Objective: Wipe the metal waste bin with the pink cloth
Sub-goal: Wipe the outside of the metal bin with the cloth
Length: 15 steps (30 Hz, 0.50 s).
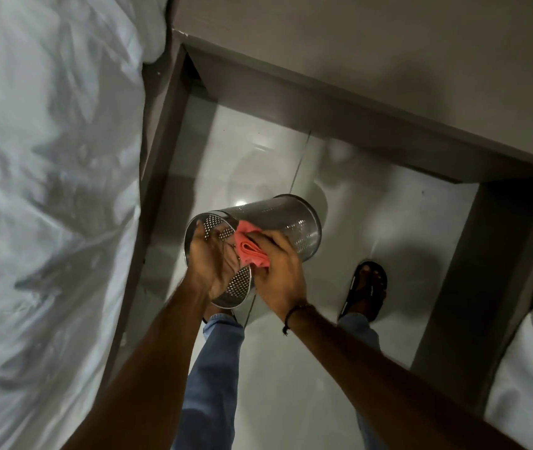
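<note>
The left hand [213,264] is reaching into the open mouth of the bin [278,222], fingers curled over its rim and grasping it, holding the bin tilted on its side in the air above the floor [275,368]. The right hand [279,271] is clenching the folded cloth [251,250] and pressing it against the bin's outer wall, just beside the left hand. A dark cord bracelet [294,315] is circling the right wrist. The bin's closed end is pointing away from both hands, up and to the right. Below the hands, legs in jeans [213,368] are standing on the glossy floor, a black sandal [366,289] just right of the right hand. White bedding [47,190] is lying well left of the hands, and a grey tabletop [388,76] is spanning beyond them.
</note>
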### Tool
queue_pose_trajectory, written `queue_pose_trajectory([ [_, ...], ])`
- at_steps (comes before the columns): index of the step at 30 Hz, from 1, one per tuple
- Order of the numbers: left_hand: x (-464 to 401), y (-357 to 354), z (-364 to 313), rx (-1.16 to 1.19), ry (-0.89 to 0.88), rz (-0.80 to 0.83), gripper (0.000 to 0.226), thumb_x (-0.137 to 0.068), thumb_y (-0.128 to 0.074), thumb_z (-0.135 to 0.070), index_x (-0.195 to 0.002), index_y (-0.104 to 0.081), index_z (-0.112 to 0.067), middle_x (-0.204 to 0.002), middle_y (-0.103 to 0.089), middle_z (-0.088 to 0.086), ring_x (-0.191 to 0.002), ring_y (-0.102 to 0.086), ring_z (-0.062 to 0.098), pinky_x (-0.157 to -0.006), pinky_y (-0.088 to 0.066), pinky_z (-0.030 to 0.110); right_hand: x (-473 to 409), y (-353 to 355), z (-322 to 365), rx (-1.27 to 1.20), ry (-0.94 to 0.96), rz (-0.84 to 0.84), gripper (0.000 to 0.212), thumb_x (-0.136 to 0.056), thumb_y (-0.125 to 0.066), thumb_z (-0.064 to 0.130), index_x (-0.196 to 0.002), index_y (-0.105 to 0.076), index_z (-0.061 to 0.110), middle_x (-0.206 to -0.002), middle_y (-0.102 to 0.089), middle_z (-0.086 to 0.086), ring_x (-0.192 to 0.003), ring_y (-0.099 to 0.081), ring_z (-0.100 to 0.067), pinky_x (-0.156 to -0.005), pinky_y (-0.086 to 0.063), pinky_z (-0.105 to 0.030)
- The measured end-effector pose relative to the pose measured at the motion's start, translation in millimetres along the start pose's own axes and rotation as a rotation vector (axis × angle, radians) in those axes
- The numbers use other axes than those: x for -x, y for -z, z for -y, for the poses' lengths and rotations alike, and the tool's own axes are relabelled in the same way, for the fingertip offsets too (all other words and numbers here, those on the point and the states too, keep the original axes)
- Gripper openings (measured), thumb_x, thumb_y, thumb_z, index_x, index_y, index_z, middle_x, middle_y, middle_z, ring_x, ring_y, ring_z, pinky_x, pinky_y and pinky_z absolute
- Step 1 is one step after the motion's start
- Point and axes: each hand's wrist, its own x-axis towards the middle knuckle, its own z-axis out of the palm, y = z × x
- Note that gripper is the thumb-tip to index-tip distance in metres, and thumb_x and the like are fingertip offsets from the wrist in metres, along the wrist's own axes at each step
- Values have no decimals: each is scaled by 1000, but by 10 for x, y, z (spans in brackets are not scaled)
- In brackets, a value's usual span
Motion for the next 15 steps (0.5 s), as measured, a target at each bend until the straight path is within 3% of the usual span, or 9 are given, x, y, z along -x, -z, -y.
queue_pose_trajectory([
  [3, 39, 33, 92, -73, 26, -42, 65, -107, -20, -57, -158, -36, -20, -153, -53, 27, -140, -52, 45, -109, -49, 54, 79, 24, -44, 1, -1, 36, 60, -85, -65, -2, -139, -59, 22, -131, -61, -1, -122, -56, -23, -102, -57, -39],
  [7, 61, 45, 168, -227, -6, -52, 56, -109, -21, -49, -129, -69, -29, -122, -79, 5, -114, -73, 22, -81, -63, 31, -152, -17, 25, -37, -22, -2, 60, -84, -68, -2, -137, -61, 25, -132, -61, 1, -122, -58, -23, -101, -58, -39],
  [11, 74, 116, 169, -220, 14, -48, 59, -108, -24, -51, -121, -75, -24, -134, -72, 11, -136, -60, 30, -104, -52, 39, -417, -62, 82, -18, -16, 0, 60, -84, -70, 1, -136, -62, 30, -128, -63, 2, -116, -61, -22, -96, -60, -38],
  [15, -33, 147, 79, -169, 18, -26, 68, -107, -22, -53, -128, -73, -14, -116, -80, 10, -110, -76, 22, -92, -61, 32, -177, -143, 71, -64, 1, 17, 55, -87, -71, 9, -134, -61, 33, -132, -62, 5, -120, -60, -22, -100, -58, -40],
])
